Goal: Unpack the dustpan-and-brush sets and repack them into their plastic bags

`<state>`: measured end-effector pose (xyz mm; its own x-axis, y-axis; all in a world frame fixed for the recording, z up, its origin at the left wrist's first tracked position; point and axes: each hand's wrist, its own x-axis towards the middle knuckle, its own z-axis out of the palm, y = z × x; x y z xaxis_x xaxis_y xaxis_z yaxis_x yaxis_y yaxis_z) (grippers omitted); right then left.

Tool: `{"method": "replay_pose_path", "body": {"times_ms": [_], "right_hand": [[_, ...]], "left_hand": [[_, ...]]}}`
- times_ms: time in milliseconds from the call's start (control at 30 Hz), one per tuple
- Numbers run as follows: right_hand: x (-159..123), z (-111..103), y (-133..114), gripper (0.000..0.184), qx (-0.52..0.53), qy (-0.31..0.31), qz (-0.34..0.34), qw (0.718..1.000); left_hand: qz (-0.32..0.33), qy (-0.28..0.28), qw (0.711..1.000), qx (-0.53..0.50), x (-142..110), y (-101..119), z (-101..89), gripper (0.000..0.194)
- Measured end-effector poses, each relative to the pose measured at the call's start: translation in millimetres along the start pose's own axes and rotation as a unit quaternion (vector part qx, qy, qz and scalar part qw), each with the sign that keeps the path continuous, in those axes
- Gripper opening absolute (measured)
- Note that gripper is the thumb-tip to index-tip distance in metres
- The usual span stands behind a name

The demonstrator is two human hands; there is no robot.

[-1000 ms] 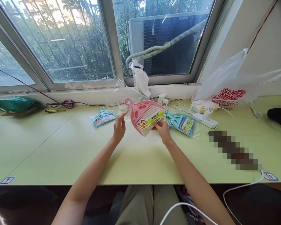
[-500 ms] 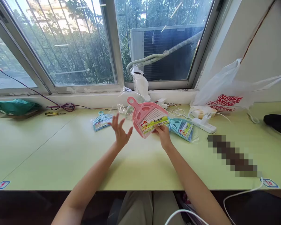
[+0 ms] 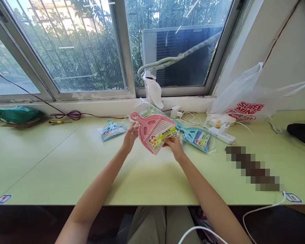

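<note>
A pink dustpan-and-brush set [image 3: 152,130] with a yellow label is held up over the table, tilted with its handle to the upper left. My right hand [image 3: 175,146] pinches its lower right side at the label. At the left edge, below the handle, my left hand [image 3: 130,138] is closed against the set and its clear wrapping; some fingertips are hidden. Behind and right of the pink set lies a packaged blue-green dustpan set [image 3: 197,137]. Another packaged light-blue dustpan set [image 3: 112,130] lies left of my left hand.
A white power strip [image 3: 221,135] with cables and a white plastic bag [image 3: 246,98] are at the back right. A yellow screwdriver [image 3: 56,122], coiled cable [image 3: 73,115] and green bag [image 3: 17,115] lie back left. A pixelated dark object [image 3: 254,169] is at right.
My left hand, spread and apart before, has moved up and in to the pink set's left edge. The pink set has shifted slightly left and down in my right hand.
</note>
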<state>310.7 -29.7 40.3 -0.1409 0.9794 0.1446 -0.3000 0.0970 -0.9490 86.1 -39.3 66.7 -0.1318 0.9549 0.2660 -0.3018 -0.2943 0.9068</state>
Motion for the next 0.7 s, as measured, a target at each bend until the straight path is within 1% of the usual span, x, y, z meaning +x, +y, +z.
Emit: {"method": "replay_pose_path", "body": {"times_ms": [67, 100, 167, 233, 300, 367, 433, 467, 500, 567, 633, 700], "right_hand": [[-1.0, 2.2, 2.0, 0.052, -0.006, -0.011, 0.008, 1.000], [-1.4, 3.1, 3.0, 0.052, -0.008, -0.012, 0.010, 1.000], [-1.8, 4.0, 4.6, 0.052, -0.009, -0.010, 0.015, 1.000], [-1.6, 4.0, 5.8, 0.052, -0.003, -0.001, 0.015, 1.000], [-1.4, 3.5, 6.6, 0.051, 0.003, 0.008, 0.015, 1.000], [-1.4, 3.1, 7.1, 0.050, 0.009, 0.016, 0.017, 1.000], [-1.7, 3.1, 7.6, 0.049, 0.014, 0.027, 0.019, 0.999], [-1.8, 3.1, 8.0, 0.049, 0.016, 0.032, 0.018, 0.999], [-2.0, 3.1, 8.5, 0.048, 0.016, 0.036, 0.016, 0.999], [-2.0, 2.8, 9.7, 0.047, 0.013, 0.038, 0.009, 0.999], [-1.6, 2.0, 10.4, 0.046, 0.010, 0.041, 0.002, 0.999], [-1.0, 1.3, 10.1, 0.044, 0.008, 0.051, -0.004, 0.999]], "left_hand": [[-0.021, -0.015, 1.000, 0.011, 0.1, 1.2, -2.7, 0.061], [-0.028, -0.031, 0.999, 0.019, -0.8, 1.3, -2.7, 0.059], [-0.044, -0.072, 0.996, 0.033, -4.3, 0.1, 0.3, 0.057], [-0.064, -0.097, 0.992, 0.037, -9.3, -3.3, 5.8, 0.060], [-0.079, -0.096, 0.992, 0.036, -13.6, -7.9, 11.3, 0.070], [-0.084, -0.073, 0.993, 0.030, -15.4, -12.9, 14.7, 0.076], [-0.082, -0.042, 0.996, 0.015, -14.6, -17.6, 15.5, 0.074], [-0.083, -0.036, 0.996, 0.006, -13.7, -19.8, 15.3, 0.071], [-0.086, -0.039, 0.996, -0.004, -12.8, -22.2, 14.9, 0.068], [-0.102, -0.065, 0.993, -0.017, -12.2, -27.4, 14.6, 0.062], [-0.132, -0.099, 0.986, -0.016, -13.7, -32.9, 15.7, 0.060], [-0.152, -0.114, 0.982, -0.005, -16.4, -37.2, 17.8, 0.059]]}}
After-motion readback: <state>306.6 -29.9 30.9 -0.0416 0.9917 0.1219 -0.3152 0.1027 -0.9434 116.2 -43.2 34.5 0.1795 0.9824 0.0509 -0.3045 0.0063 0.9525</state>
